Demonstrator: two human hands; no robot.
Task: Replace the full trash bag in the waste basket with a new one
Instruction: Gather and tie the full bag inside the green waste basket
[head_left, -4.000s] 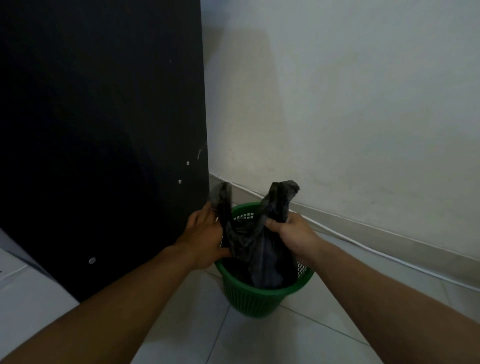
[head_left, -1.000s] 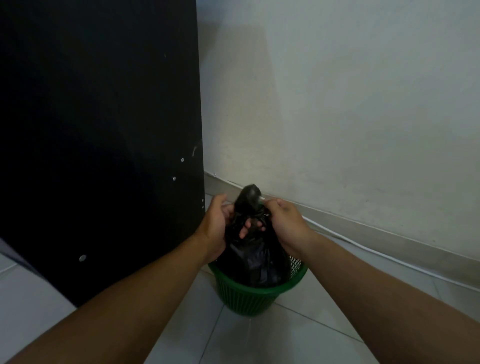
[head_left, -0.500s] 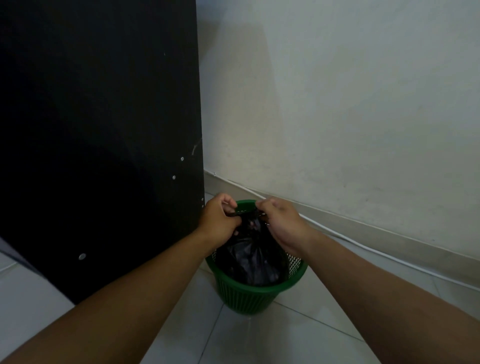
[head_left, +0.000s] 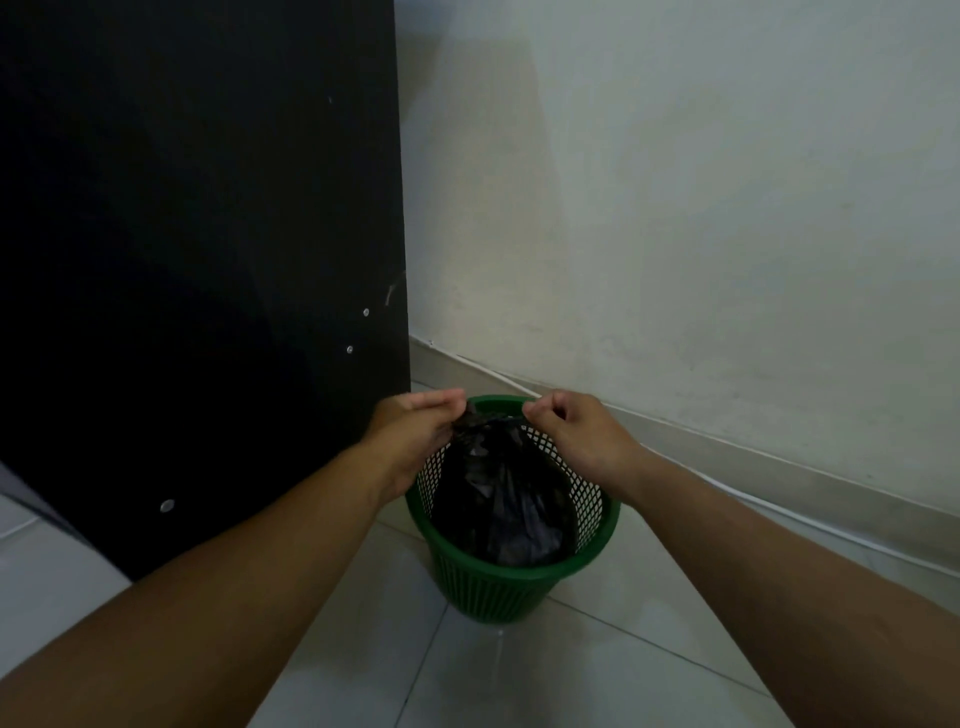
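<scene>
Black trash bag (head_left: 506, 499) sitting inside green mesh waste basket (head_left: 511, 582), bulging, filling most of the basket, crumpled top gathered into a narrow neck just above the rim

Neck pulled taut sideways between both hands, a thin twisted strip of plastic stretched across the gap

Left hand (head_left: 415, 434) at the left end of the strip, palm facing down, fingers (head_left: 441, 400) extended forward and pressed together, thumb side pinching the bag's gathered plastic; touching the bag, overlapping the basket's left rim

Right hand (head_left: 576, 436) at the right end, fingers (head_left: 543, 408) curled in and clenched on the other end of the strip, knuckles up, over the basket's far right rim

Both bare forearms reaching in from the lower corners, converging on the basket

Basket upright on pale tiled floor (head_left: 597, 665), lattice wall open enough to show white through the holes near the top, solid band at the rim; no second bag discernible under the black one

Just beside the basket on the left, a tall black panel (head_left: 197, 260) standing on the floor, dotted with a few small pale screw heads, nearly touching the left hand

Behind the basket, off-white wall (head_left: 675, 208) meeting the floor at a grey skirting board (head_left: 779, 478), thin white cable (head_left: 810, 525) running along its foot
</scene>
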